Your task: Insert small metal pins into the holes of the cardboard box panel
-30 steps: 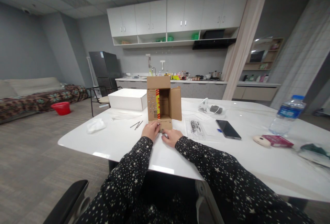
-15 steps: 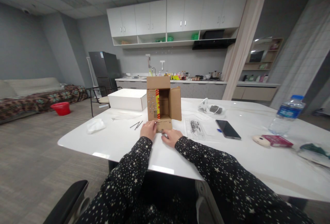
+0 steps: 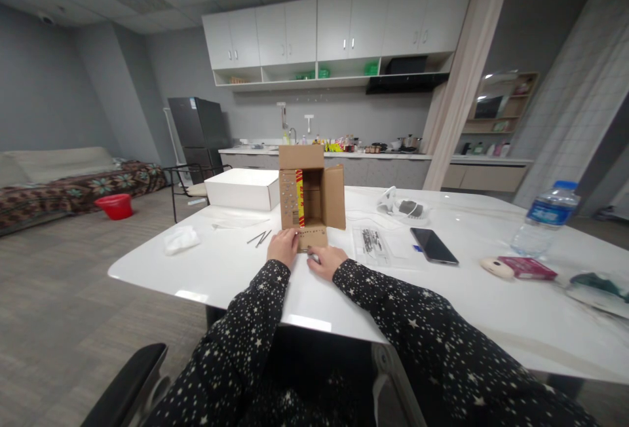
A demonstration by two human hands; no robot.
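Observation:
An open cardboard box (image 3: 334,198) stands on the white table, its opening facing me and its front flap (image 3: 312,238) folded down toward me. Small dark marks or holes run in a row along that flap. My left hand (image 3: 283,247) is closed on the flap's left edge. At the flap's near edge, my right hand (image 3: 327,262) is closed in a pinch around something small, greyish and dark, too small to name. On the box's left side panel (image 3: 289,201) are many small shiny dots and a red-and-yellow strip. A few thin dark rods (image 3: 259,238) lie left of my left hand.
A clear plastic case (image 3: 372,245) with small dark pieces lies right of the box, then a phone (image 3: 434,246). A white box (image 3: 243,189) and a crumpled white tissue (image 3: 181,240) are on the left. Far right stands a water bottle (image 3: 545,217).

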